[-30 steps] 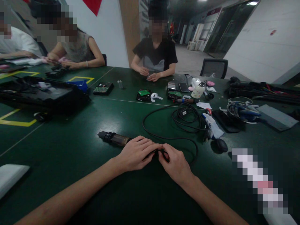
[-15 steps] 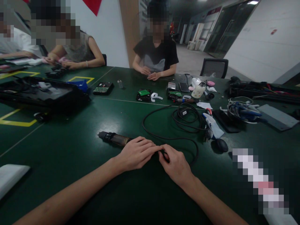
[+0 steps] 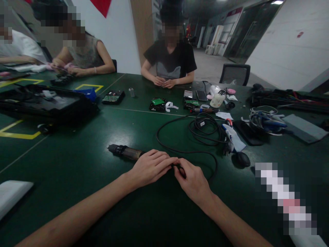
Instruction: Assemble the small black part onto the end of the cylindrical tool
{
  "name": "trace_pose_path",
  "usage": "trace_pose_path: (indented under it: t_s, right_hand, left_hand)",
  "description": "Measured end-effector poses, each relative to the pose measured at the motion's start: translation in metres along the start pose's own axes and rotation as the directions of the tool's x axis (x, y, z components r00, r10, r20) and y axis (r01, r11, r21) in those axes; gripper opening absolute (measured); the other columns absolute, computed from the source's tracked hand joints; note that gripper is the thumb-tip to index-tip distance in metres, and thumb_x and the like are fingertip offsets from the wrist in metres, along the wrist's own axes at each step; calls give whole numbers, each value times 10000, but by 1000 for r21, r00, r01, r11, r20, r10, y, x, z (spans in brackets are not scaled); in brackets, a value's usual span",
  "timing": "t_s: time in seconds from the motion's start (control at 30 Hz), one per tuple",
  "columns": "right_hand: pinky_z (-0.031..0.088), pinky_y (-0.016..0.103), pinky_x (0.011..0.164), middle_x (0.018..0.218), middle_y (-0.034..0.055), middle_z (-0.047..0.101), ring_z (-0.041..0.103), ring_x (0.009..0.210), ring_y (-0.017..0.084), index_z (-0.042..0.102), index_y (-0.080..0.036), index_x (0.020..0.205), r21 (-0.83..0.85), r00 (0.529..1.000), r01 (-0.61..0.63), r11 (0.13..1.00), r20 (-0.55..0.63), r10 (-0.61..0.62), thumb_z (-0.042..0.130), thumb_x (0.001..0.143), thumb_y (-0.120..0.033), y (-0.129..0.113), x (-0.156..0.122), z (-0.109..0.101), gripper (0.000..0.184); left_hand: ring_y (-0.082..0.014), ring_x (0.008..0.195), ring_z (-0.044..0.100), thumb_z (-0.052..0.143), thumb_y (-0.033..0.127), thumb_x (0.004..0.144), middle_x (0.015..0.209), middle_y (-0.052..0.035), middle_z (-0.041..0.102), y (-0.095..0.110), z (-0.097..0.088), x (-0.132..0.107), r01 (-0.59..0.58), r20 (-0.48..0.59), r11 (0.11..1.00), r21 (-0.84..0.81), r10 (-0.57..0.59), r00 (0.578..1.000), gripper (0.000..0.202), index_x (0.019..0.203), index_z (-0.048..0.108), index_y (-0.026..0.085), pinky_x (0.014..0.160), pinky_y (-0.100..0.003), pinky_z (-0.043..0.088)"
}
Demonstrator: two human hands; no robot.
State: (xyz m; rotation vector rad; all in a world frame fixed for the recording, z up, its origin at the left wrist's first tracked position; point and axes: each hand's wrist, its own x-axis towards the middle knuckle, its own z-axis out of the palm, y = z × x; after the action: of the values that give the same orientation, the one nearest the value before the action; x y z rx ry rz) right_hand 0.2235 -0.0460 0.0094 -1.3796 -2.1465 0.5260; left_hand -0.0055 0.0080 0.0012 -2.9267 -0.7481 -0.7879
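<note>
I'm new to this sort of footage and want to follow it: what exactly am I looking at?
There is no machine arm here: a camera worn on a person's head looks forward and down at their bare hands. The surface is a dark green table. The left hand covers the rear part of a dark cylindrical tool. The right hand meets it, its fingers bent around something dark, mostly hidden. A black cord loops beyond them. Farther off lie green circuit boards; an open black case stands at the picture's left. Other people sit around the table, including one person opposite.
</note>
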Motion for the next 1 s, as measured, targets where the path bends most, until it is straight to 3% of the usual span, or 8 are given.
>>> trace_pose_path:
  t_s: [0.17,0.47,0.63,0.83,1.0]
  right_hand:
    - [516,287,629,982,49,716,681,733,177,592,-224,1009,-37,1000,0,999,-23,-1,547,1024,-194,0,0,0,56]
    - [541,281,676,1083,47,719,707,814,178,605,-237,1101,-5,1000,0,1000,3,0,546,1035,-189,0,0,-1,100]
    - [503,288,634,1013,45,710,682,760,177,584,-227,1025,-32,1000,2,999,-5,-2,544,1036,-193,0,-1,0,54]
    - [482,296,646,963,43,688,652,736,178,566,-222,983,-30,1000,-12,999,-13,12,539,1041,-199,0,0,0,68]
    - [480,282,643,963,31,688,657,734,168,583,-223,1024,-10,1000,-8,1000,-4,8,539,1038,-190,2,0,1,57]
  left_hand:
    - [-190,1202,663,516,272,1047,1291,-53,713,0,0,0,-33,15,999,15,33,999,502,1545,451,245,981,-369,520]
    - [-199,1146,662,507,308,1087,1203,-55,725,0,2,1,-5,-14,998,65,5,1000,414,1492,490,227,940,-354,509]
    - [-205,1119,661,528,289,1078,1157,-43,736,1,1,1,8,-12,998,67,-7,1000,435,1507,477,247,929,-363,503]
    - [-210,1183,648,552,297,1039,1267,-40,714,2,-2,1,-15,17,1000,-13,16,1000,547,1567,413,255,966,-384,503]
    - [-197,1163,658,523,278,1063,1234,-37,726,1,2,1,-12,-15,1000,25,12,1000,467,1526,467,239,943,-363,507]
